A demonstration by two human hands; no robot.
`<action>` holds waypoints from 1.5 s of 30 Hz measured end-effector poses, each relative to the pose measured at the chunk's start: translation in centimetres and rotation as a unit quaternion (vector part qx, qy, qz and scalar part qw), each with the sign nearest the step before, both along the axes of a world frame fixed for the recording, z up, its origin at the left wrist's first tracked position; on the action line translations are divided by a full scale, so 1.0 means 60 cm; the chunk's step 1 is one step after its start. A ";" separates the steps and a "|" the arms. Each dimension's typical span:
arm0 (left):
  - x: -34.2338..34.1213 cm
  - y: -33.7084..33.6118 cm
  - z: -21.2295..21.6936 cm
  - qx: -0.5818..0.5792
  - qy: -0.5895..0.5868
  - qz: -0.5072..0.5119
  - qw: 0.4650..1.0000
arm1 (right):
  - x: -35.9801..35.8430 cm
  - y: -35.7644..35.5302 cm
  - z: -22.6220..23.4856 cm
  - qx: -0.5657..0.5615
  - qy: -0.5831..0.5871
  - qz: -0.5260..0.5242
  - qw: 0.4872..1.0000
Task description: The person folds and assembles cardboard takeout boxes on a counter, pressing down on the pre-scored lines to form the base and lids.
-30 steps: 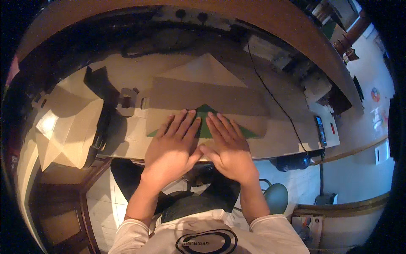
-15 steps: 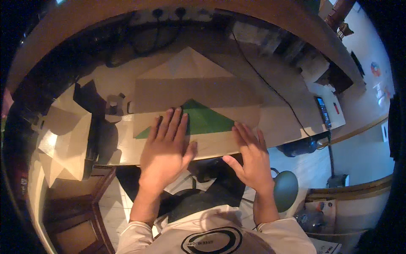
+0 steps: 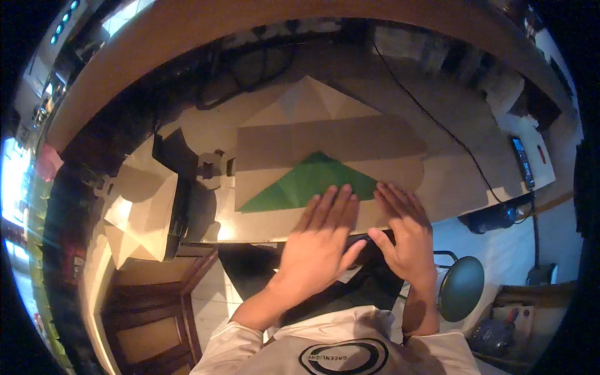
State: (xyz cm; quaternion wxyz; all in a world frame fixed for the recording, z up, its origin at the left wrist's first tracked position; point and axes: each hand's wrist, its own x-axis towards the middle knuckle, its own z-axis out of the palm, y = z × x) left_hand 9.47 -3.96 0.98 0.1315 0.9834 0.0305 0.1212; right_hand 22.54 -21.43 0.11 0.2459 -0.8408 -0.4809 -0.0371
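A green triangular piece of folded paper (image 3: 294,184) lies flat with its point away from me and its long edge toward me. My left hand (image 3: 319,244) presses on its right half, fingers stretched out and thumb apart. At the triangle's right corner, my right hand (image 3: 405,234) rests with fingers extended, its fingertips touching the paper. Beneath the green paper is a larger pale brown sheet (image 3: 275,140) with crease lines and a pointed far end. Neither hand grasps anything.
A light-coloured folded paper shape (image 3: 147,181) stands at the left of the table. A dark cable (image 3: 431,115) crosses the right side, near a phone (image 3: 522,164). Shelving with cables lines the back. A dark green round stool (image 3: 461,287) stands right, below the table edge.
My left hand has slid right across the green paper, closer to my right hand, uncovering the left half. My right hand stays at the right corner. The whole view has shifted.
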 end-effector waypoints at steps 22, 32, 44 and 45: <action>-0.155 0.061 -0.048 -0.210 -0.509 0.263 0.793 | 0.006 -0.004 -0.005 0.021 -0.018 -0.008 1.000; -0.181 0.085 -0.086 -0.140 -0.497 0.235 0.823 | 0.004 -0.005 -0.003 0.028 -0.014 -0.009 0.999; -0.128 0.106 -0.023 0.098 -0.069 0.210 0.970 | -0.011 0.005 0.021 -0.021 -0.026 -0.010 0.999; -0.128 0.103 -0.028 0.113 -0.072 0.215 0.967 | -0.016 0.012 0.024 -0.048 -0.054 -0.014 0.997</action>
